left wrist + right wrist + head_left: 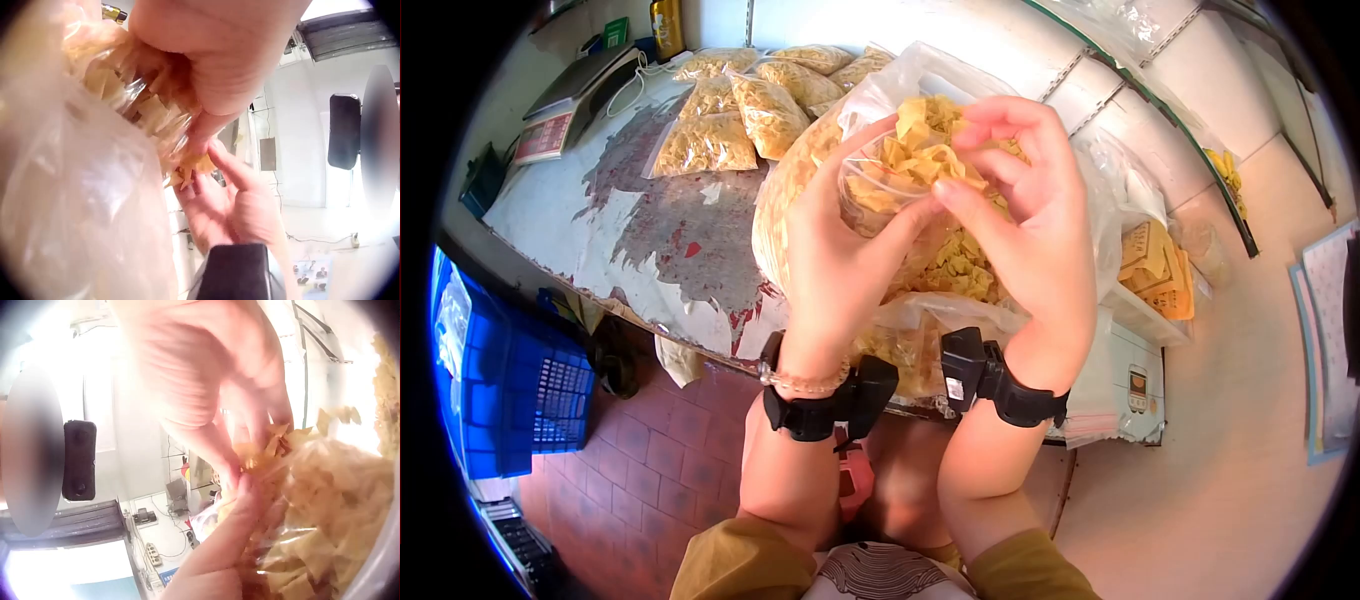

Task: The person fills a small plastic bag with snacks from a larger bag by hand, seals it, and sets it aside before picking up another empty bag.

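Note:
A small clear bag (868, 192) of yellow flakes is held above a large open plastic bag (785, 215) filled with the same flakes. My left hand (832, 235) curls round the small bag, thumb and fingers on its sides. My right hand (1040, 215) is at the bag's mouth, its thumb tip meeting the left thumb and its fingers bent over yellow flakes (930, 120). In the right wrist view the flakes (269, 453) lie under the right fingers. The left wrist view shows the packed bag (153, 115) against the left palm.
Several filled, closed bags (705, 145) lie at the table's back left. A scale (545, 137) stands at the far left, near a yellow can (667, 28). Blue crates (500, 370) stand on the floor at left. Brown-yellow packets (1155, 270) and a white box (1135, 375) are at right.

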Available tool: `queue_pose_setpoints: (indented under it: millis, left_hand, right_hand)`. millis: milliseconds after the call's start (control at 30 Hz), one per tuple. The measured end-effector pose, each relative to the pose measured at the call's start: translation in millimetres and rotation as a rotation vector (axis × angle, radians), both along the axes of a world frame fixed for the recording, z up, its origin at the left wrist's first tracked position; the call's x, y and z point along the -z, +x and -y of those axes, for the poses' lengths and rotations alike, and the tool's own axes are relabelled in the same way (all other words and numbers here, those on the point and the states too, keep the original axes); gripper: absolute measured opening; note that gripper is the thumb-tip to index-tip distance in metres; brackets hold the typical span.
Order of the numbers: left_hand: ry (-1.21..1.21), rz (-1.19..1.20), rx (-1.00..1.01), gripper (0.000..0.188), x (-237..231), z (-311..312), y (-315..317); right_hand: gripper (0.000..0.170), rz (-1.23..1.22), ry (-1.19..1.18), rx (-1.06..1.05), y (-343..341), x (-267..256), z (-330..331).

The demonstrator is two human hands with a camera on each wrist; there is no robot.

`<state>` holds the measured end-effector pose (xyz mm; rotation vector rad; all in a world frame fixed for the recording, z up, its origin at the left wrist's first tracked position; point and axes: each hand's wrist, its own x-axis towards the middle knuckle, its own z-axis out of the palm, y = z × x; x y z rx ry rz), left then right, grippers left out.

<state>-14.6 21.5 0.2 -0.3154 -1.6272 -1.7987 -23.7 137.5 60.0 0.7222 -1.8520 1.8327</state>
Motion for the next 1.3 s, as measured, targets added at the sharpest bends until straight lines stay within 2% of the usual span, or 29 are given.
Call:
queue_pose_setpoints:
  millis: [67, 100, 167, 200, 267, 300, 333, 400, 467, 500, 533, 567, 667, 700, 733, 767, 800, 833, 900, 933, 967, 1067, 1133, 1200, 1300]
  left_hand:
    - [0.059, 0.044, 0.161, 0.06, -6.2, 4.9, 6.9]
    - [0.059, 0.044, 0.161, 0.06, -5.5, 5.7, 7.6]
    - [-0.114, 0.021, 0.073, 0.06, -3.2, 7.8, 7.7]
    - [-0.115, 0.02, 0.069, 0.06, -2.3, 8.3, 7.0]
    - [-0.25, -0.079, -0.119, 0.058, -1.6, 7.5, 5.0]
    - [-0.25, -0.079, -0.122, 0.058, -3.3, 6.9, 6.2]
    - [-0.221, -0.02, -0.105, 0.056, -5.8, 6.5, 8.6]
    - [-0.191, 0.041, -0.089, 0.054, -2.7, 7.1, 5.7]
    - [-0.183, -0.154, -0.104, 0.05, 9.3, 7.7, -5.9]
    - [-0.184, -0.152, -0.103, 0.05, 9.6, 5.2, -3.4]
    - [-0.073, -0.041, 0.003, 0.048, 9.4, 1.0, 1.4]
    - [0.037, 0.071, 0.109, 0.048, 8.2, -1.2, 4.5]
    - [0.012, 0.079, 0.065, 0.047, 5.4, 2.8, 3.8]
    - [0.041, 0.071, 0.046, 0.045, 5.4, 3.2, 2.6]
    - [0.178, 0.059, 0.058, 0.041, -0.3, -0.1, 3.3]
    - [0.177, 0.058, 0.061, 0.041, 2.8, 1.1, 1.3]
    - [0.123, 0.08, 0.01, 0.04, 6.7, 4.6, -1.1]
    - [0.07, 0.102, -0.042, 0.039, 8.7, 7.1, -2.4]
    - [0.083, 0.156, 0.035, 0.037, 9.0, 8.8, 0.1]
    - [0.074, 0.133, 0.021, 0.036, 8.4, 7.7, 0.3]
    - [0.065, 0.11, 0.008, 0.034, 7.2, 5.8, 0.7]
    - [0.119, 0.089, 0.04, 0.033, 0.5, 0.5, 3.7]
    - [0.131, 0.12, 0.064, 0.033, -1.4, 0.9, 5.7]
    - [0.052, 0.11, 0.002, 0.035, -2.2, 1.3, 6.9]
    - [0.068, 0.099, -0.03, 0.034, -2.0, 2.2, 6.1]
  right_hand:
    - [0.012, 0.03, 0.061, -0.037, -4.8, 0.9, -10.9]
    - [0.016, 0.061, 0.12, -0.074, -6.9, 0.8, -14.0]
    - [0.013, 0.031, 0.113, -0.074, -9.3, 3.5, -10.7]
    - [0.015, 0.003, 0.106, -0.077, -9.9, 4.0, -8.1]
    - [0.017, 0.06, 0.137, -0.085, -6.2, 0.9, -4.9]
    - [0.023, 0.119, 0.169, -0.089, -3.7, -0.9, -3.6]
    - [0.04, 0.139, 0.172, -0.087, -1.7, -1.3, -1.0]
    - [0.042, 0.164, 0.228, -0.118, -2.5, 1.8, -3.0]
    - [0.045, 0.189, 0.283, -0.147, -5.2, 3.0, -3.7]
    - [0.046, 0.074, 0.493, -0.14, -8.9, 2.4, -3.5]
    - [0.047, -0.044, 0.701, -0.132, -10.9, 2.3, -3.5]
    - [0.047, -0.043, 0.699, -0.13, -9.1, 2.6, -2.6]
    - [0.032, -0.048, 0.905, -0.126, -3.6, -1.4, 2.5]
    - [0.032, -0.049, 0.901, -0.123, -5.2, 0.0, 4.0]
    - [0.031, -0.094, 0.772, -0.122, -7.5, 3.4, 6.8]
    - [0.03, -0.138, 0.645, -0.121, -9.7, 6.8, 9.6]
    - [0.016, -0.155, 0.531, -0.173, -11.4, 9.4, 12.2]
    - [0.016, -0.155, 0.531, -0.171, -12.5, 9.6, 11.7]
    - [0.008, -0.24, 0.323, -0.172, -14.6, 9.8, 12.0]
    - [0.015, -0.206, 0.369, -0.199, -17.0, 6.3, 5.4]
    - [0.015, -0.205, 0.369, -0.2, -20.1, 7.6, 4.4]
    - [0.029, -0.117, 0.248, -0.08, -19.5, 6.5, -0.4]
    - [0.03, -0.118, 0.272, -0.043, -19.1, 5.2, -6.7]
    - [0.035, -0.154, 0.265, -0.03, -22.4, 6.2, -11.6]
    - [0.04, -0.121, 0.301, 0.051, -19.2, 2.5, -24.7]
